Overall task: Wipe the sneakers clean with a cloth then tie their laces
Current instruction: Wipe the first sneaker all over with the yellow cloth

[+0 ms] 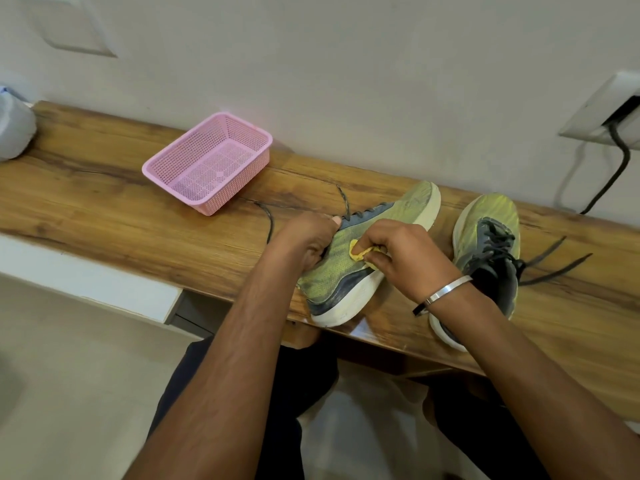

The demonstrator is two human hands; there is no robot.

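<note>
Two bare forearms reach up from the bottom of the view, over dark-clothed knees, to the near edge of a wooden shelf (104,202). The right wrist wears a silver bangle (446,289) with a thin dark band beside it.

The left hand (304,237) curls round the collar of the tilted sneaker (349,271), thumb up by the topmost eyelets, and holds the shoe tipped on its side so that the white sole faces the right hand. The right hand (405,251) pinches a small yellow cloth (360,252) between curled fingers and thumb and presses it against the green mesh flank of that shoe, just between the two hands. Most of the cloth is hidden under the fingers; only a crumpled corner shows.

The shoe's dark laces (270,223) trail loose beyond the left hand, one curving toward the shelf edge, the other running up toward a pink basket (207,161), which sits well beyond the left hand, near the wall.

Just past the right wrist stands the second sneaker (491,244), upright on its sole, toe toward the wall. The right forearm crosses in front of its heel and covers part of it. Its laces (554,261) lie untied, spread out to the far side of the right hand.

Beyond that, on the wall, a white socket plate (602,112) holds a black cable (613,174) that drops down to the shelf. Far off past the left hand, at the frame's edge, a pale bag (14,129) rests on the shelf.
</note>
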